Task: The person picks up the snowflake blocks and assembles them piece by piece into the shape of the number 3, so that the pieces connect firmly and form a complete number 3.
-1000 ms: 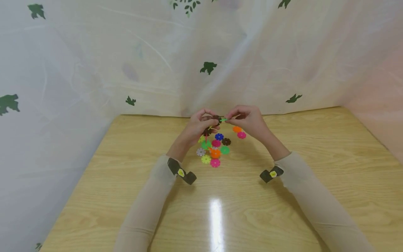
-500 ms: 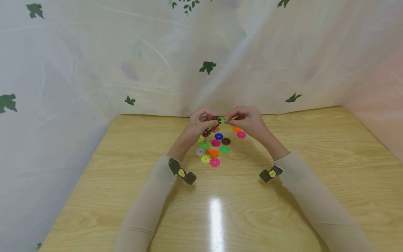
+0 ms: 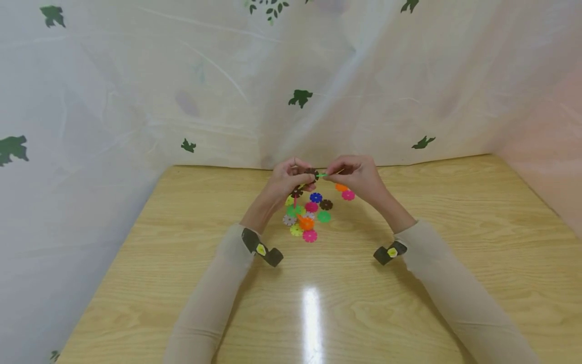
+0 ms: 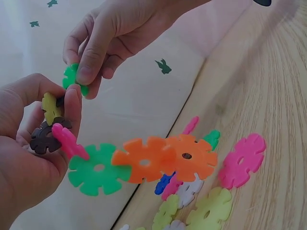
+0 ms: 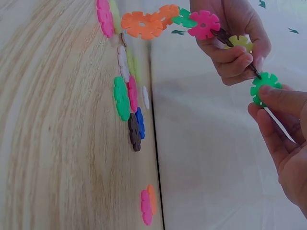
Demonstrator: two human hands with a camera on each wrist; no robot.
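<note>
My left hand (image 3: 283,186) grips one end of a chain of notched plastic snowflake discs. From that end run a dark brown disc (image 3: 313,175), a yellow disc (image 5: 241,43), another dark brown disc (image 4: 44,139), a pink disc (image 5: 204,25), a green disc (image 4: 91,175) and two orange discs (image 4: 192,155); the chain dangles above the table. Between thumb and fingers my right hand (image 3: 359,173) pinches a separate-coloured bright green disc (image 5: 267,79), its edge meeting the edge of the brown disc at the chain's held end. My left fingers partly hide that brown disc.
Loose discs lie on the wooden table (image 3: 345,293) below the hands, among them blue (image 3: 316,197), brown (image 3: 326,205), green (image 3: 324,217) and pink (image 3: 310,236). A pink disc (image 3: 348,195) overlaps an orange one farther right. A patterned curtain (image 3: 227,101) stands behind the table's far edge.
The dangling end of the chain has swung slightly left. My right hand has shifted a little toward my left, with the green disc still pinched.
</note>
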